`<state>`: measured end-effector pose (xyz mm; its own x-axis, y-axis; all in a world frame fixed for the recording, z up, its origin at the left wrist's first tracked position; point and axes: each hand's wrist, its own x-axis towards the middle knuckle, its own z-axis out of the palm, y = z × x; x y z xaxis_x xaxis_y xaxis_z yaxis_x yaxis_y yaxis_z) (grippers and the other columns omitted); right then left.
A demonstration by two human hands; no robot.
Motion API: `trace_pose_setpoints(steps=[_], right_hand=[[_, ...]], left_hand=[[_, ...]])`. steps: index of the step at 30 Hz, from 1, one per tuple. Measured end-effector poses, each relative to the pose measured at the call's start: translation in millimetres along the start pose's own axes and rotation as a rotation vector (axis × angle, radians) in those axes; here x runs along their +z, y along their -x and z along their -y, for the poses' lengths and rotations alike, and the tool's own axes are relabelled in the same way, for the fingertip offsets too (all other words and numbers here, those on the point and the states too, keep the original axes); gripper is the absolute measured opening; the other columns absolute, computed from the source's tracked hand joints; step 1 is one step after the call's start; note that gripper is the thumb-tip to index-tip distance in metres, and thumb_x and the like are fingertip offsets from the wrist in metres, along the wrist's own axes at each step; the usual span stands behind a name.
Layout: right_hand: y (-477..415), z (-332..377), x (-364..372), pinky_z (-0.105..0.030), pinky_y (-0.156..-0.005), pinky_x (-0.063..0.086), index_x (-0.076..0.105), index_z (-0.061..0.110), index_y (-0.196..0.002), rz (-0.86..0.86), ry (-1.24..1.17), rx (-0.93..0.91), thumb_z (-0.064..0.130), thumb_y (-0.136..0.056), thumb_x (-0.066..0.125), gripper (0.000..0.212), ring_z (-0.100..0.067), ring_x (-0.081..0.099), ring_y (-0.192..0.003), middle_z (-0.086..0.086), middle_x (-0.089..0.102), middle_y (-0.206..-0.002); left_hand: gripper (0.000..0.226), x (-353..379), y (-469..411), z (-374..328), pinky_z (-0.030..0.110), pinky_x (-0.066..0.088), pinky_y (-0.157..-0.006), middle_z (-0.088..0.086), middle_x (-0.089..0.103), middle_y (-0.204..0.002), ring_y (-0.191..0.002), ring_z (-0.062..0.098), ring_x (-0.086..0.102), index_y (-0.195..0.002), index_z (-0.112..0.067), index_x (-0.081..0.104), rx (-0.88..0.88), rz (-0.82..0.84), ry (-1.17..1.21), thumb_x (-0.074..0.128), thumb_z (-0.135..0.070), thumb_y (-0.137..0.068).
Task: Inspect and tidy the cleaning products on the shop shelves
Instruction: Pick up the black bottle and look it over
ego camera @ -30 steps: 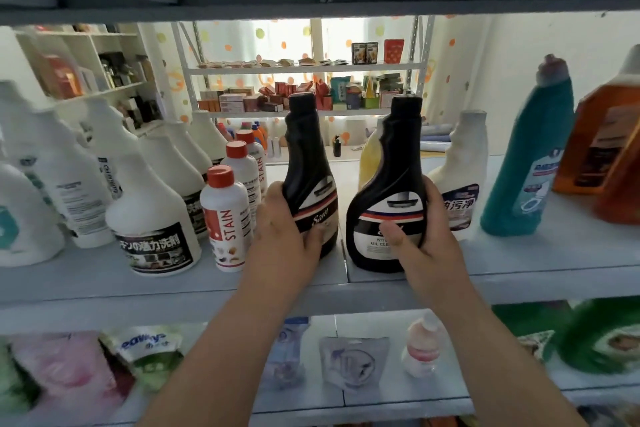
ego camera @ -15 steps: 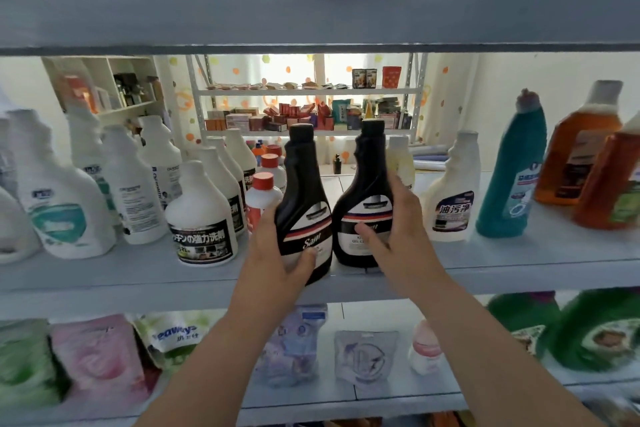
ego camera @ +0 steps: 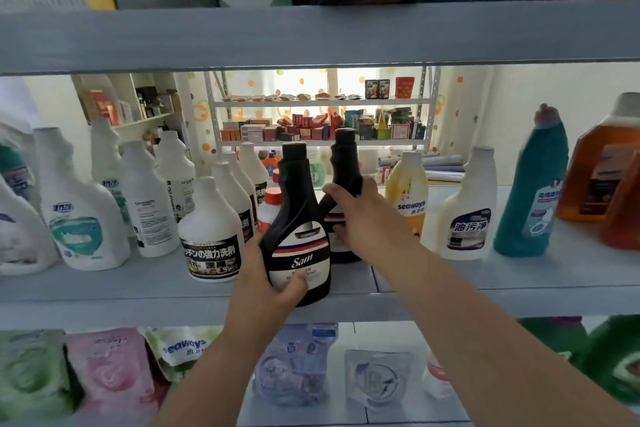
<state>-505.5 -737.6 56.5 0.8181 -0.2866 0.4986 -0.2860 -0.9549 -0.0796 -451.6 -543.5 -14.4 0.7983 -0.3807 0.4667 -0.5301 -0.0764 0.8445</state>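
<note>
Two black "Sam" cleaner bottles stand on the grey middle shelf [ego camera: 104, 291]. My left hand [ego camera: 268, 276] grips the front black bottle [ego camera: 298, 222] low on its body, at the shelf's front edge, thumb across the label. My right hand [ego camera: 367, 218] grips the rear black bottle [ego camera: 343, 163] around its shoulder, just behind and right of the first. The rear bottle's lower half is hidden by my hand and the front bottle.
White spray-refill bottles [ego camera: 211, 232] and a red-capped stain bottle [ego camera: 272, 208] crowd the left. A yellow seaways bottle [ego camera: 408, 191], a white bottle [ego camera: 467, 211], a teal toilet cleaner [ego camera: 536, 191] and orange jugs [ego camera: 602, 177] stand right. Refill pouches [ego camera: 104, 371] lie on the shelf below.
The view has pulled back and up. My left hand has brought its bottle forward to the shelf edge, and my right hand has slid up from the body to the shoulder of the rear bottle.
</note>
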Motion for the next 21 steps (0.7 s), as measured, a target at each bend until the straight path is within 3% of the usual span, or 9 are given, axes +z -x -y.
trace_pose_setpoints(steps=[4, 12, 16, 18, 19, 21], right_hand=[[-31.0, 0.8, 13.6, -0.043, -0.081, 0.056, 0.025, 0.043, -0.15, 0.078, -0.052, 0.095, 0.017, -0.094, 0.061, 0.071, -0.037, 0.061, -0.107, -0.016, 0.028, -0.144], [-66.6, -4.8, 35.0, -0.053, -0.095, 0.055, 0.022, 0.043, -0.151, 0.133, -0.1, 0.146, 0.003, -0.094, 0.052, 0.076, -0.045, 0.058, -0.114, -0.017, 0.016, -0.153], [-46.3, -0.9, 36.4, -0.051, -0.103, 0.05, -0.005, 0.048, -0.157, 0.128, -0.152, 0.171, -0.002, -0.094, 0.054, 0.1, -0.043, 0.053, -0.13, -0.02, -0.004, -0.166], [-15.7, 2.6, 37.2, -0.049, -0.106, 0.049, -0.009, 0.048, -0.156, 0.078, -0.212, 0.158, 0.003, -0.094, 0.057, 0.102, -0.037, 0.046, -0.139, -0.013, 0.007, -0.169], [3.1, 3.4, 38.4, -0.046, -0.105, 0.048, -0.001, 0.046, -0.157, 0.076, -0.221, 0.152, 0.007, -0.094, 0.058, 0.094, -0.033, 0.043, -0.141, -0.011, 0.019, -0.166], [38.3, 1.6, 44.3, -0.04, -0.092, 0.051, 0.034, 0.033, -0.152, 0.082, -0.184, 0.087, 0.02, -0.097, 0.055, 0.061, -0.03, 0.054, -0.128, -0.009, 0.051, -0.145]], left_hand=[[0.063, 2.4, 0.5, -0.9, 0.006, 0.05, -0.076, -0.017, 0.064, -0.109, -0.098, -0.009, 0.064, -0.13, -0.03, 0.044, -0.008, -0.028, -0.003, 0.076, -0.004, -0.082], [0.062, 4.0, 0.3, 2.3, 0.012, 0.054, -0.079, -0.013, 0.066, -0.111, -0.099, -0.004, 0.065, -0.132, -0.026, 0.045, -0.011, -0.031, 0.004, 0.074, -0.006, -0.083], [0.061, 3.1, 0.2, 0.3, 0.01, 0.053, -0.078, -0.011, 0.066, -0.111, -0.098, -0.004, 0.065, -0.132, -0.025, 0.044, 0.009, -0.034, 0.008, 0.074, -0.005, -0.083], [0.061, 2.8, 1.5, 0.8, 0.01, 0.052, -0.078, -0.012, 0.065, -0.112, -0.099, -0.005, 0.065, -0.132, -0.026, 0.044, 0.01, -0.033, 0.005, 0.074, -0.005, -0.083], [0.061, 2.7, 2.4, 0.6, 0.008, 0.052, -0.077, -0.013, 0.065, -0.112, -0.098, -0.006, 0.064, -0.131, -0.027, 0.044, 0.008, -0.03, 0.003, 0.074, -0.005, -0.083], [0.06, 2.4, 3.8, 1.3, 0.005, 0.049, -0.076, -0.016, 0.063, -0.111, -0.097, -0.01, 0.063, -0.13, -0.029, 0.043, 0.002, -0.026, 0.0, 0.075, -0.007, -0.083]])
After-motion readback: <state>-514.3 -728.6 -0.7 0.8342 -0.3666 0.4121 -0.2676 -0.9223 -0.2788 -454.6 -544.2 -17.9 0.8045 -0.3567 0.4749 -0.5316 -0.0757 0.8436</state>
